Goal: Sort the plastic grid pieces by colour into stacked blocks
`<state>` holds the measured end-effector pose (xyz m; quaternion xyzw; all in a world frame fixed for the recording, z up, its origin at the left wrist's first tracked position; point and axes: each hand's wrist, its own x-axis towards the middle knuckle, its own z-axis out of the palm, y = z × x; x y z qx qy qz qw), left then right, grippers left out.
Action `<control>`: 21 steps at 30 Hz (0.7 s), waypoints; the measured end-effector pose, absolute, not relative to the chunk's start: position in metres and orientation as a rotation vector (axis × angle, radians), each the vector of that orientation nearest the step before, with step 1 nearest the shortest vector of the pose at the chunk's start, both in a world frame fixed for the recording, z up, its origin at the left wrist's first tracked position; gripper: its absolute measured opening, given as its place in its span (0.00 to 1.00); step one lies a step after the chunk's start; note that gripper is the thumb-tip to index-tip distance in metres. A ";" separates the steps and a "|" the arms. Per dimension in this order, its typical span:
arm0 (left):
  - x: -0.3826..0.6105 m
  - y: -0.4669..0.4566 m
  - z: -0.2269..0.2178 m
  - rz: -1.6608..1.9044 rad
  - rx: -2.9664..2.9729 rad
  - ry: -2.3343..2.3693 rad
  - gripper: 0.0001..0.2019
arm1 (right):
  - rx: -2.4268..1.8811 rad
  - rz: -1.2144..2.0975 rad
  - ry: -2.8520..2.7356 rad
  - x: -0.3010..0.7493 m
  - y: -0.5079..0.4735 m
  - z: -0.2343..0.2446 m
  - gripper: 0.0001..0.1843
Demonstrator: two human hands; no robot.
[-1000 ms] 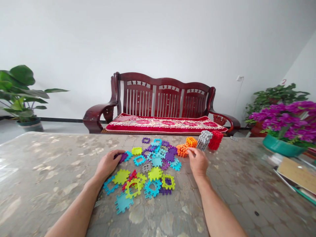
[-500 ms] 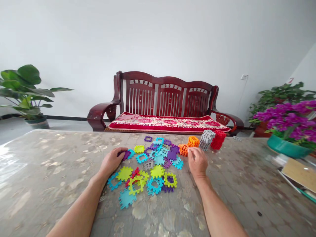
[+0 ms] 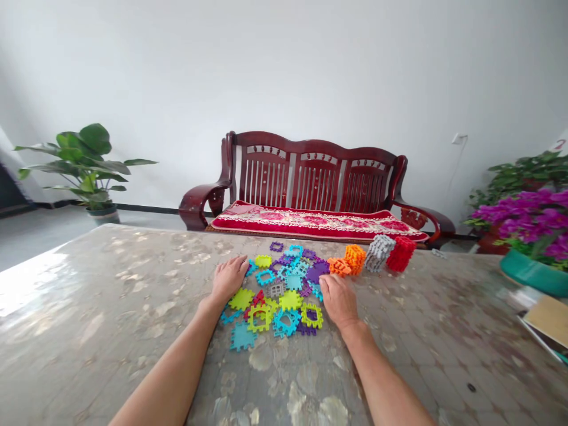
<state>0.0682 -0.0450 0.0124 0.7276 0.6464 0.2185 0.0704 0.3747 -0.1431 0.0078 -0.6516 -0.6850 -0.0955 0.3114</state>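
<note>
A pile of flat interlocking plastic tiles (image 3: 284, 296) in lime, blue, purple and grey lies on the marbled table (image 3: 110, 307). My left hand (image 3: 228, 278) rests palm down on the pile's left edge, with its fingers stretched over the tiles. My right hand (image 3: 338, 299) sits at the pile's right edge, knuckles up and fingers curled down beside a blue tile (image 3: 316, 291); its fingertips are hidden. Behind it lies a loose orange piece (image 3: 338, 266). Further back stand an orange cube (image 3: 355, 258), a grey cube (image 3: 380, 253) and a red cube (image 3: 400, 254), all built from such tiles.
A dark wooden bench (image 3: 310, 183) with a red cushion stands behind the table. A leafy plant (image 3: 89, 165) is at the far left. Purple flowers in a teal pot (image 3: 532, 275) and some books (image 3: 548, 322) sit on the table's right side.
My right hand has drawn back from the orange piece to the pile's right edge. My left hand no longer shows the purple tile. The view has turned left.
</note>
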 end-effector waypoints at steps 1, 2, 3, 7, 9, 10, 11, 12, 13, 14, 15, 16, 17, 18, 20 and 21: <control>0.073 -0.047 0.014 0.660 2.179 1.959 0.24 | -1.696 -0.238 -1.822 0.373 -0.144 0.008 0.18; 0.078 -0.048 0.016 0.669 2.164 1.976 0.24 | -1.672 -0.218 -1.838 0.372 -0.144 0.009 0.18; 0.083 -0.050 0.017 0.682 2.145 1.991 0.23 | -1.646 -0.196 -1.856 0.370 -0.145 0.009 0.18; 0.111 -0.051 0.020 0.757 1.997 2.022 0.23 | -1.595 -0.098 -1.841 0.372 -0.147 0.010 0.19; 0.120 -0.050 0.022 0.778 1.975 1.976 0.24 | -1.612 -0.063 -1.760 0.377 -0.146 0.009 0.21; 0.121 -0.049 0.023 0.786 1.978 1.949 0.24 | -1.620 -0.050 -1.713 0.379 -0.146 0.008 0.21; 0.120 -0.049 0.024 0.795 1.986 1.924 0.25 | -1.620 -0.037 -1.672 0.382 -0.145 0.008 0.22; 0.116 -0.049 0.024 0.804 1.995 1.903 0.25 | -1.610 -0.025 -1.644 0.384 -0.144 0.007 0.23; 0.111 -0.049 0.025 0.813 2.003 1.882 0.26 | -1.591 -0.013 -1.630 0.385 -0.143 0.007 0.23; 0.104 -0.050 0.025 0.820 2.008 1.869 0.27 | -1.567 -0.003 -1.630 0.386 -0.142 0.006 0.23; 0.096 -0.051 0.024 0.819 2.009 1.861 0.27 | -1.542 0.003 -1.642 0.386 -0.142 0.006 0.22; 0.089 -0.052 0.024 0.809 2.013 1.846 0.28 | -1.518 0.007 -1.664 0.385 -0.141 0.006 0.21; 0.082 -0.052 0.023 0.799 2.021 1.828 0.29 | -1.494 0.006 -1.691 0.383 -0.141 0.006 0.21; 0.077 -0.051 0.022 0.776 2.015 1.844 0.30 | -1.473 0.003 -1.720 0.381 -0.141 0.006 0.20; 0.072 -0.046 0.021 0.718 2.014 1.876 0.30 | -1.446 -0.006 -1.762 0.378 -0.141 0.007 0.18; 0.073 -0.042 0.021 0.691 2.030 1.880 0.29 | -1.441 -0.008 -1.771 0.378 -0.141 0.007 0.18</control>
